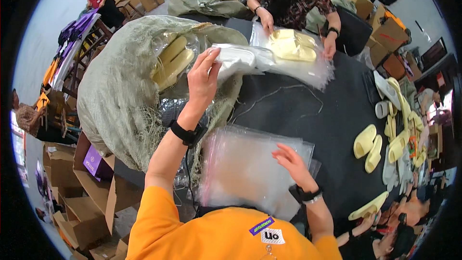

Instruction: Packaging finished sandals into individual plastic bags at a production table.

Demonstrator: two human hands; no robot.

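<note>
Left grip [204,79] is closing on a soft, slippery bagged white slipper [236,60]; right hand [291,161], open, is pressing flimsy plastic bags [245,163].

Orange short-sleeved shirt, bare forearms, black band on the wrist of the left hand [203,81], black band plus thin silver bracelet at the right hand [290,162], purple tag and white patch on the shirt chest, thin black cable along the left forearm

white bagged item [238,60] partly hidden by left hand [202,79], contents unclear
</note>
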